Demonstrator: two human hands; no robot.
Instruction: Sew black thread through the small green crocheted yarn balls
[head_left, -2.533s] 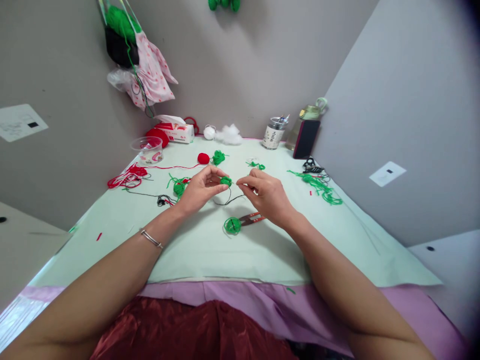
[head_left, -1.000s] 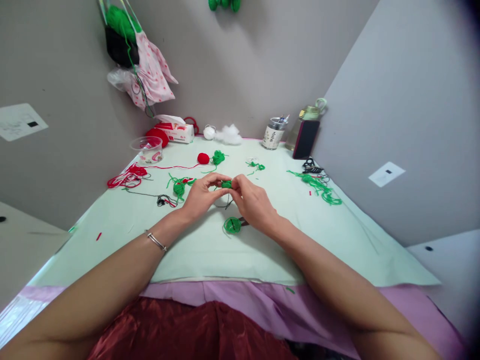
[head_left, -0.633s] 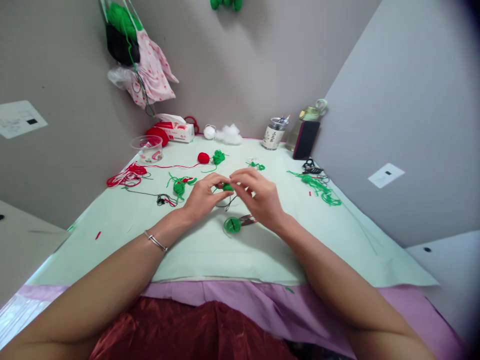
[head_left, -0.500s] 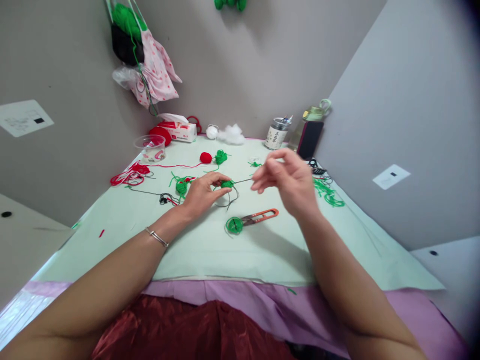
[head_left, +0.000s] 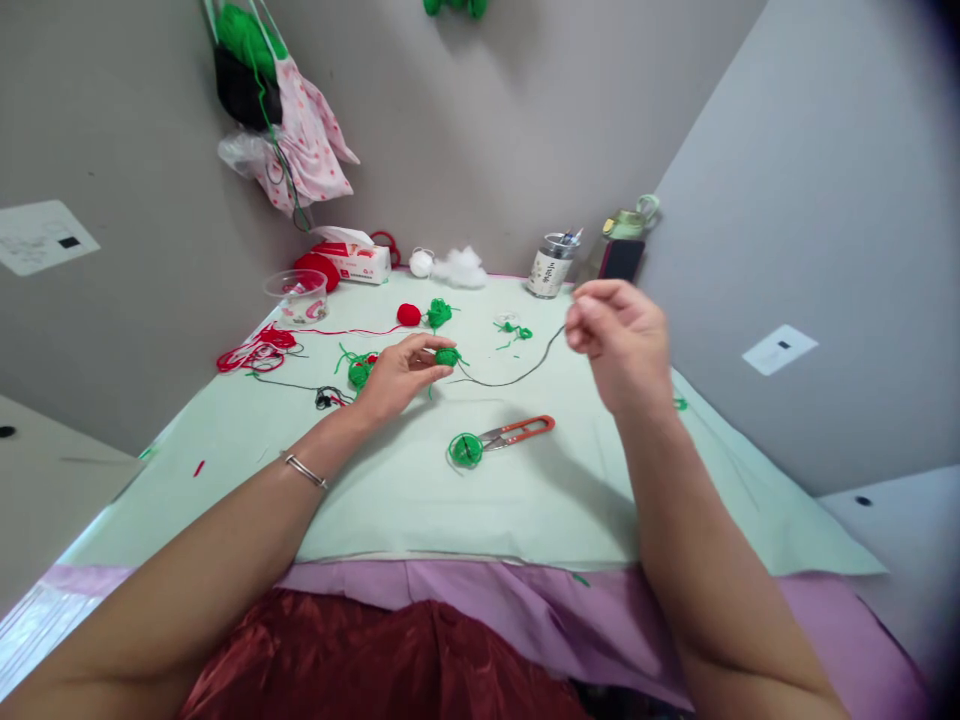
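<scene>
My left hand (head_left: 405,375) is closed, pinching a small green crocheted piece (head_left: 447,357) between thumb and fingers. From that piece a dark strand of yarn (head_left: 510,383) sags in a curve up to my right hand (head_left: 622,335), whose fingers are pinched together on its end. Whether a needle is in those fingers I cannot tell. In front of the hands lie orange-handled thread snips (head_left: 529,430), their blades touching a small coil of green yarn (head_left: 466,450). Beside my left wrist is another green piece (head_left: 361,373) with red bits.
At the back are a red ball (head_left: 409,315), a green yarn bundle (head_left: 439,313), white stuffing (head_left: 461,268), a pen tin (head_left: 549,268), a bottle (head_left: 628,222) with a phone (head_left: 621,260), and a tissue box (head_left: 364,262). A clear plastic tub (head_left: 300,298) and tangled red yarn (head_left: 262,350) are at left.
My right hand has moved right and slightly up, its fingers drawn closer together. The dark strand between the hands now shows longer and sags. My left hand keeps hold of the green piece.
</scene>
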